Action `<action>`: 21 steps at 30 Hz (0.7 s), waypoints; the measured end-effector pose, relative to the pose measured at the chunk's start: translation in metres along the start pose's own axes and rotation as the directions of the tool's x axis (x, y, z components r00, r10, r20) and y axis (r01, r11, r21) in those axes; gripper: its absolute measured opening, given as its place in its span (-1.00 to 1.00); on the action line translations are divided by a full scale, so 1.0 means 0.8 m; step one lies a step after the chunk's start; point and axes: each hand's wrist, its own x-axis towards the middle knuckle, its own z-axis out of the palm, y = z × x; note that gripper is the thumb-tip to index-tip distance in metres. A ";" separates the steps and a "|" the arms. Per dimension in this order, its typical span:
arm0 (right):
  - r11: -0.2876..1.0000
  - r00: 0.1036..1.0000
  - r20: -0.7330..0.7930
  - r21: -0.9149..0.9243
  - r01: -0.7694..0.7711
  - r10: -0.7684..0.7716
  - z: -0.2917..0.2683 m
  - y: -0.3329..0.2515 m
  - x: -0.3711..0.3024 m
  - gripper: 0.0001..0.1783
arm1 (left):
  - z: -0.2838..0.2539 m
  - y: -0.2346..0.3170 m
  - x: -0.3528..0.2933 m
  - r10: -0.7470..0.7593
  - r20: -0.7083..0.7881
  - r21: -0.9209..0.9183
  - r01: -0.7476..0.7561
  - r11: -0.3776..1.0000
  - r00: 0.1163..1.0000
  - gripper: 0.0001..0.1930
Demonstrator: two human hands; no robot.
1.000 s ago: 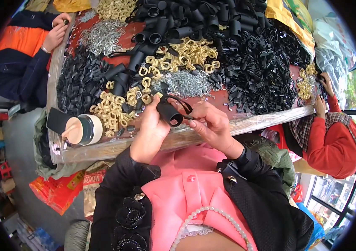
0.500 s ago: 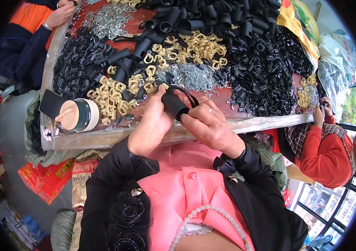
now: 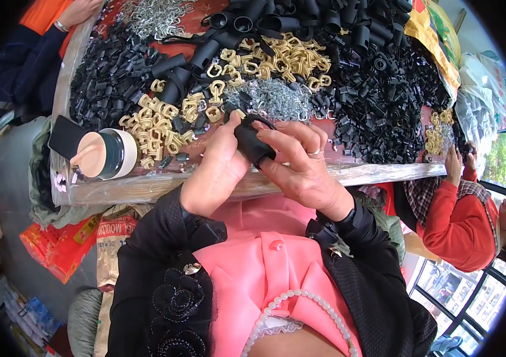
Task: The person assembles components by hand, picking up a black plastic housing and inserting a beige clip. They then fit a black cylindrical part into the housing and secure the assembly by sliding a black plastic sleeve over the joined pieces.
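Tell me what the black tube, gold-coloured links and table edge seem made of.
Black tube: probably plastic, matte, from its smooth, dull surface. Gold-coloured links: metal or coated plastic, satin; their soft sheen fits both. Table edge: likely wood under glossy clear film, given brownish tone and wrinkled shine.

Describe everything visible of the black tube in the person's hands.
The black tube looks smooth, matte and plastic, with a dark strap looping by its upper end. It tilts, lower end toward the person, above the table's near edge. The left hand grips its left side; the right hand touches its right.
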 end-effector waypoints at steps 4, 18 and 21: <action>0.998 0.999 -0.009 0.032 0.046 -0.046 0.005 0.005 -0.003 -0.81 | -0.004 0.001 0.000 -0.051 0.034 -0.049 0.053 0.997 0.998 -0.71; 0.949 0.998 -0.057 0.316 0.003 0.015 0.012 0.018 -0.007 -0.74 | -0.008 0.003 0.001 -0.092 0.046 -0.073 0.095 0.993 0.995 -0.72; 0.934 0.999 -0.045 0.358 -0.012 0.030 0.012 0.018 -0.005 -0.75 | -0.012 0.005 0.003 -0.121 0.079 -0.120 0.130 0.984 0.989 -0.73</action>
